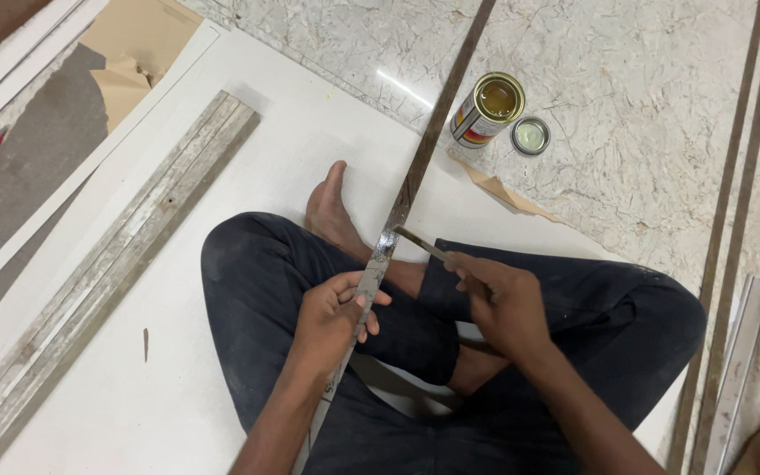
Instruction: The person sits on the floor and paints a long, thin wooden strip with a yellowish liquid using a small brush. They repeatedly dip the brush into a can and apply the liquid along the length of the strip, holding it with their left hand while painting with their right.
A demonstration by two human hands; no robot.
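Strip: long thin brown strip (424, 149) runs from the person's lap to the far floor, over the crossed legs; a wet, glossy patch shows just beyond the left hand.
Handling (judged): light, narrow, flexible along its length; likely to sag or whip if held at one end. The coated face looks slippery and sticky; best held by the edges on the dry near part.
Left hand (336, 312): closed around the strip, fingers wrapped over it, near the lap.
Right hand (499, 295): closed on a small flat brush (422, 244), whose tip touches the strip at the wet patch.
Can: open tin (487, 109) on the far floor, right of the strip; its lid (530, 135) lies just beside it.
Surface: white board (178, 352) under the person.
Left: grey wooden batten (107, 264) lying on the board.
Right: more strips (732, 237) on the marble floor.
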